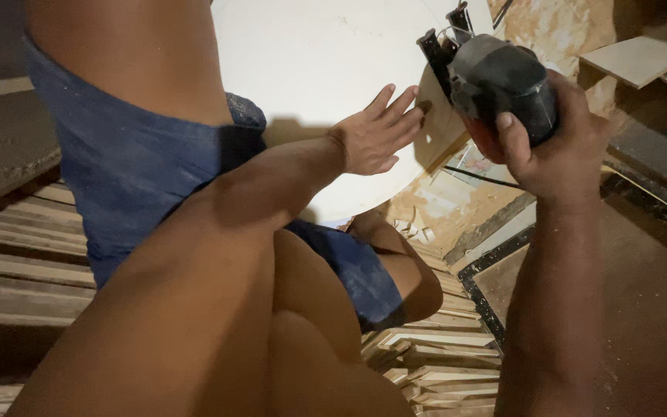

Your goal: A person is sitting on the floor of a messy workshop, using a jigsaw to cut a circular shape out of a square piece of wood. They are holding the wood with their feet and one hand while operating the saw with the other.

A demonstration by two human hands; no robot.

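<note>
Head view: the left hand point(376, 139) lies flat with fingers spread on a round white wooden board point(318, 62) at upper centre. The right hand point(557, 147) grips a black handheld power tool point(496, 81) at the board's right edge; no finished cut is visible.

no packages, labels, signs or screens in view

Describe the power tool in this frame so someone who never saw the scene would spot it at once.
Start at the big white round board filling the upper middle. At its right edge, just past the flat left hand, the right hand grips a power tool. It is the only dark, bulky, rounded thing there, black-grey among pale wood offcuts.
</note>
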